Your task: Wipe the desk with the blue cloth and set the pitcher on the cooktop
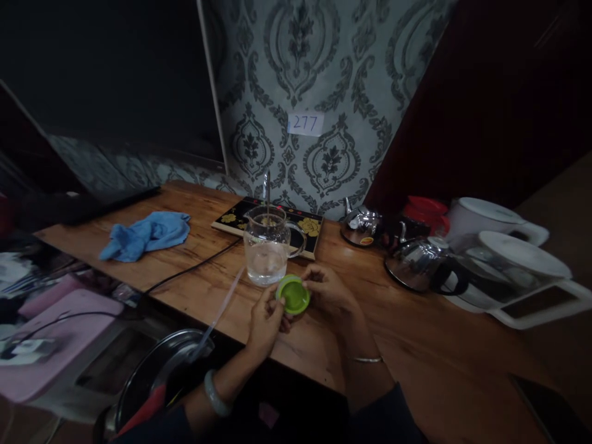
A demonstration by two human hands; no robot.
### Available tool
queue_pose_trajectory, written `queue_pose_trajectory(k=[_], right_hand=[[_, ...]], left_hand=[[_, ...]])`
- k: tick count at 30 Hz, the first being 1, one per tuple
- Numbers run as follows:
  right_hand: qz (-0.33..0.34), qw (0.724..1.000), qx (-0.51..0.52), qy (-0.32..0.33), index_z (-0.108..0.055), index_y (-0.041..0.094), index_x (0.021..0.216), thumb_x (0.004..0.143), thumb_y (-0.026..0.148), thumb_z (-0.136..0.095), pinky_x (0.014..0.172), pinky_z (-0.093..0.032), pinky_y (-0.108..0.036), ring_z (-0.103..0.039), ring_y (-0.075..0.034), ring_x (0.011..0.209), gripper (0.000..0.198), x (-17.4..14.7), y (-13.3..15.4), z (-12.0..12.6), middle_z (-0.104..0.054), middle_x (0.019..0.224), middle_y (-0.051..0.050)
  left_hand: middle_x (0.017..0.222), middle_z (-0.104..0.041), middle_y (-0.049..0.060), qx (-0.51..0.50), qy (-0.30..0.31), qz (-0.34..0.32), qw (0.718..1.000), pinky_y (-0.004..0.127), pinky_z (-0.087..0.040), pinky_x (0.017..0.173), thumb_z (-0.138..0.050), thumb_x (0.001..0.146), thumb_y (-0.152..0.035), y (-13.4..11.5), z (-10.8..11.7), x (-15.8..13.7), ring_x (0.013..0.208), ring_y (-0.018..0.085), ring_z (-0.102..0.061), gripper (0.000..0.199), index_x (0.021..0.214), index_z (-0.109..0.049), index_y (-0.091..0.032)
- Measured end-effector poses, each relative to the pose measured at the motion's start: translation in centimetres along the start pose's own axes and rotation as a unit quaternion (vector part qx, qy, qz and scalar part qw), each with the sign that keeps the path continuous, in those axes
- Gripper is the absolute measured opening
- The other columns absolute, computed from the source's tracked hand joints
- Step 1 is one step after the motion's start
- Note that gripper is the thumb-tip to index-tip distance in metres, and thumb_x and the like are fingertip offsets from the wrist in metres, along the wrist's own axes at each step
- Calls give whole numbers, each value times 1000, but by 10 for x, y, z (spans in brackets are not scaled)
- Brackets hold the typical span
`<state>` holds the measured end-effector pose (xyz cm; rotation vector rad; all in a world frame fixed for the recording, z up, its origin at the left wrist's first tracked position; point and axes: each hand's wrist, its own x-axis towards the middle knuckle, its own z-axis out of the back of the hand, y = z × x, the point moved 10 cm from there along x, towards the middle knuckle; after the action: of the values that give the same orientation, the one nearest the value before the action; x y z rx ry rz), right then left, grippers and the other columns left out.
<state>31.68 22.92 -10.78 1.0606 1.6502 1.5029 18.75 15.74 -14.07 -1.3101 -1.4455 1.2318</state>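
Between my two hands, above the wooden table, is a small round green lid [295,296] with a raised rim. My left hand [267,317] grips its left edge with the thumb on the near side. The fingers of my right hand [326,287] pinch its upper right edge. Just behind the lid stands a clear glass pitcher [266,256] with some water in it and a handle on its right. A thin metal utensil [267,192] rises above the pitcher's rim; whether it stands inside is hard to tell.
A black induction cooktop [303,223] lies behind the pitcher. Metal kettles [416,265] and white plastic jugs [522,259] crowd the right side. On the left lies a blue cloth [145,234]. A clear tube [226,302] runs over the table's front edge into a metal basin [134,376] below.
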Motion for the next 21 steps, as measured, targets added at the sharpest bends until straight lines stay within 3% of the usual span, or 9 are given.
queue_pose_trajectory(k=[4, 9, 11, 13, 15, 17, 21], right_hand=[[-29, 999, 13, 7, -62, 17, 72, 66, 47, -80, 49, -33, -22, -46, -10, 52, 35, -3, -7, -4, -54, 60, 3], [-35, 997, 49, -48, -57, 18, 71, 71, 55, -76, 47, -29, -22, -42, -10, 50, 42, -6, -18, 4, -48, 59, 2], [-43, 996, 48, -58, -57, 18, 73, 73, 53, -76, 48, -30, -22, -44, -11, 53, 40, -5, -26, 7, -50, 62, 2], [-58, 996, 38, -58, -57, 19, 74, 74, 52, -75, 47, -30, -22, -43, -10, 53, 38, -4, -35, 8, -50, 64, 2], [-72, 996, 20, -53, -57, 19, 75, 74, 54, -74, 47, -29, -21, -42, -10, 52, 39, -3, -42, 9, -49, 63, 3], [-73, 996, -14, -49, -58, 19, 76, 72, 57, -74, 48, -31, -22, -44, -11, 53, 41, -1, -46, 10, -50, 63, 2], [-66, 994, -81, -36, -61, 18, 75, 68, 63, -73, 50, -34, -23, -48, -12, 55, 48, 6, -48, 10, -55, 64, 0]], left_hand=[[51, -63, -2, -10, 7, 7, 1000, 19, -41, 33, -65, 74, -60, 5, 4, -7, 32, 12, -52, 67, 122, -52, -15], [51, -62, 1, 10, 64, 28, 998, 21, -38, 31, -64, 75, -62, 0, 17, -27, 32, 13, -51, 56, 113, -63, -21], [51, -61, 1, 43, 51, 1, 998, 21, -39, 33, -63, 76, -60, -21, 40, -30, 33, 12, -51, 53, 111, -66, -21], [52, -61, 0, 97, -8, -68, 993, 22, -44, 37, -63, 76, -58, -56, 80, -25, 38, 13, -54, 52, 110, -68, -18], [66, -68, 3, 165, -113, -161, 967, 24, -49, 45, -63, 77, -54, -101, 131, -19, 47, 14, -59, 52, 114, -67, -17], [82, -73, 7, 261, -173, -224, 923, 26, -52, 53, -60, 80, -48, -136, 172, -7, 58, 17, -64, 47, 114, -68, -18], [95, -75, 9, 491, -242, -271, 792, 32, -52, 72, -49, 85, -36, -172, 227, 25, 77, 23, -68, 36, 108, -72, -21]])
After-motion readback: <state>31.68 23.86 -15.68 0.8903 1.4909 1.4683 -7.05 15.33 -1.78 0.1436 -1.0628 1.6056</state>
